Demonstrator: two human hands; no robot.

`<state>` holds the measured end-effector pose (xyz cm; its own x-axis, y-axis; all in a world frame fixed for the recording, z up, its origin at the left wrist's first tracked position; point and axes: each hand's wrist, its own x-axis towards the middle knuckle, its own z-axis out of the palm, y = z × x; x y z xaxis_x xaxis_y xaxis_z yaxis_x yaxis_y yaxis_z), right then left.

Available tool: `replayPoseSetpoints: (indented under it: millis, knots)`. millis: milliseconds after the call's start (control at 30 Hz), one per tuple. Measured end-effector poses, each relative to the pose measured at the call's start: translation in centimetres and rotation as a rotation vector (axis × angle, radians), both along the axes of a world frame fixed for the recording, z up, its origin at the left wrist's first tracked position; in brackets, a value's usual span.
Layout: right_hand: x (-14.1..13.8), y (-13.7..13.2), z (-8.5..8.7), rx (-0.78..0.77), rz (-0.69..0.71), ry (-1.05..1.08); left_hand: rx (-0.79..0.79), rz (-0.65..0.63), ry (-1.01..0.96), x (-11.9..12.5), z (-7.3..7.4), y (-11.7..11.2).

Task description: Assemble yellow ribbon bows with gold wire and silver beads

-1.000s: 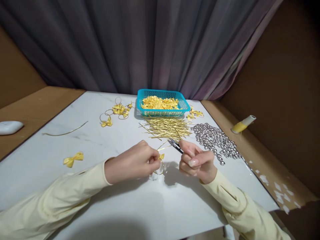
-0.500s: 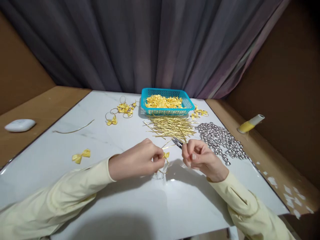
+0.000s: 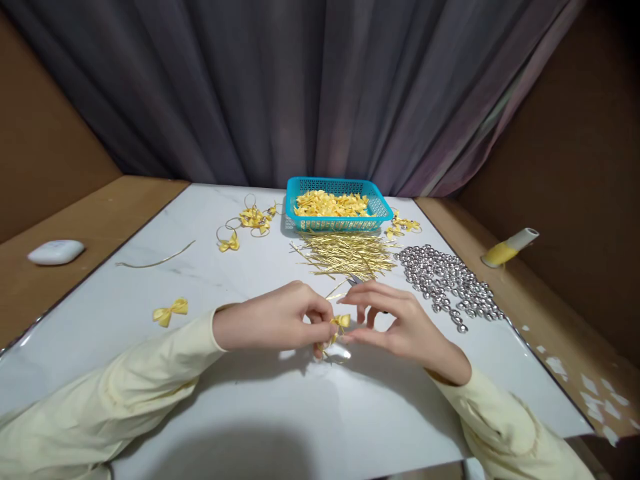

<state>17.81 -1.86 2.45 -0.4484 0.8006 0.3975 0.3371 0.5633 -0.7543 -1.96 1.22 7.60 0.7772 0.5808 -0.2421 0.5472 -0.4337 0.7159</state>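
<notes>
Between thumb and fingers my left hand pinches a yellow ribbon bow, with a thin gold cord loop hanging below it. My right hand is close on the bow's right side, fingers curved and thumb apart from them; I see nothing held there. Scissors lie partly hidden behind the right fingers. Beyond the hands is a heap of cut gold cords. A loose yellow bow lies on the table left of my hands.
A blue basket of yellow bows stands at the back. Looped bows lie left of it, more bows right. Silver beads are spread at right, near a thread spool. A white oval object sits far left.
My right hand has gone from closed fingers to spread ones and moved left, up to the bow. The left hand keeps its pinch. The whole view has shifted slightly.
</notes>
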Motion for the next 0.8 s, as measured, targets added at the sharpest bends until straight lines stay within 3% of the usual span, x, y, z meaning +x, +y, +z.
replayPoseSetpoints:
  millis: [133,400,600,800]
  knots:
    - [-0.4,-0.4,-0.4,-0.032,0.07,-0.04,-0.046,-0.026,-0.008,-0.1,-0.1,0.1]
    - [-1.0,-0.9,-1.0,-0.035,0.039,-0.048,-0.119,-0.056,0.048,-0.2,-0.5,0.5]
    - [-0.7,-0.4,-1.1,-0.2,0.041,0.017,-0.044,-0.038,0.076,-0.3,-0.9,0.5]
    - [-1.0,-0.4,-1.0,-0.252,-0.017,0.043,0.11,0.007,0.05,-0.1,-0.8,-0.2]
